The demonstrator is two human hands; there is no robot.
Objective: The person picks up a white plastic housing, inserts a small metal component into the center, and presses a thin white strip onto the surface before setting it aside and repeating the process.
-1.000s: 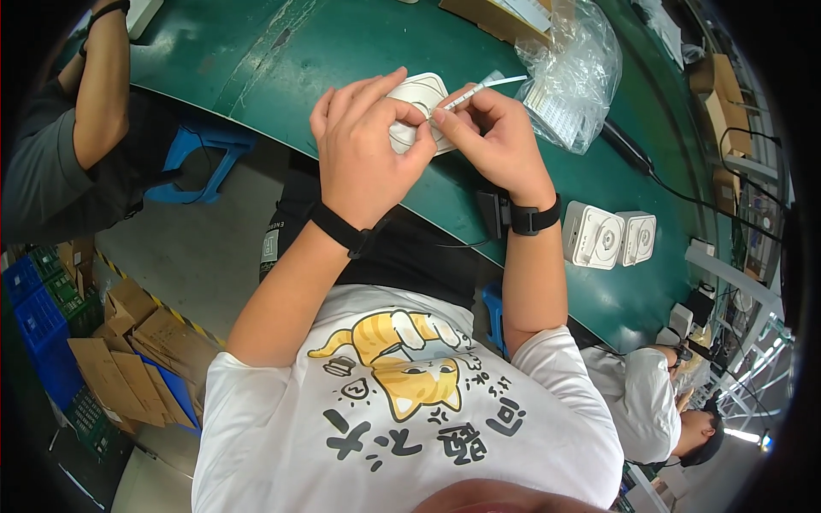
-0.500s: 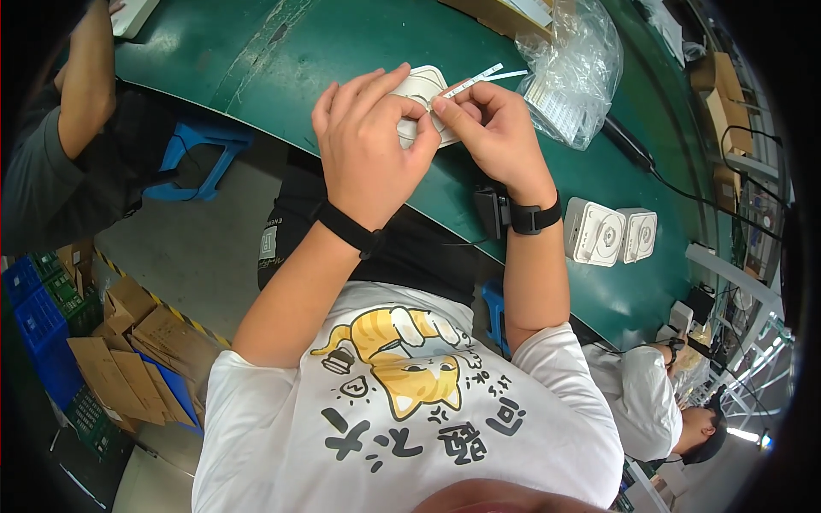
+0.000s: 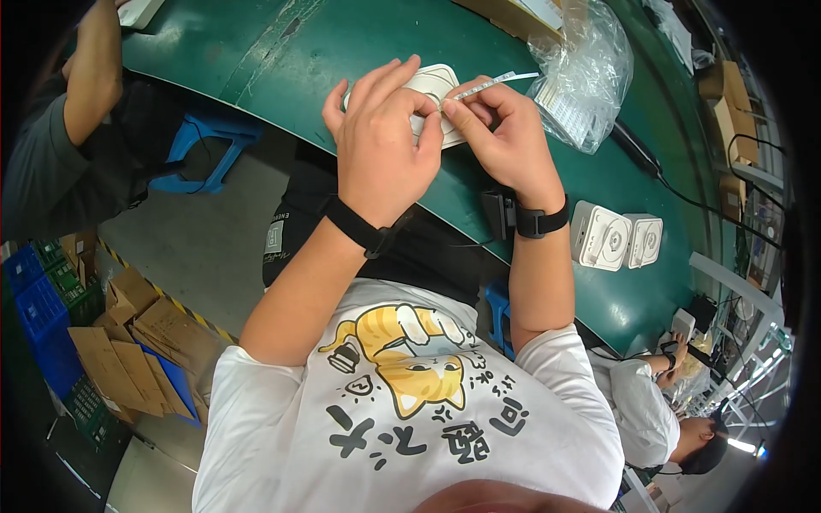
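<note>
A white device with rounded corners (image 3: 438, 79) lies on the green table under both my hands, mostly covered by them. My right hand (image 3: 506, 137) pinches a narrow white strip of small printed labels (image 3: 489, 84) between thumb and forefinger, and the strip's free end sticks out to the right. My left hand (image 3: 386, 141) reaches over the device, its thumb and forefinger brought together beside the right fingertips. Whatever lies in that left pinch is too small to make out. The other left fingers are loosely stretched over the device.
Two similar white devices (image 3: 601, 238) stand to the right on the green table (image 3: 205, 51). A clear plastic bag (image 3: 586, 81) with white sheets lies beyond my right hand, near a black corded tool (image 3: 634, 147) and a cardboard box (image 3: 505, 15). Co-workers sit left and far right.
The strip's outer end, forked in two before, now shows as one slightly curved band. Both hands stay close together over the device, and the whole view has shifted slightly.
</note>
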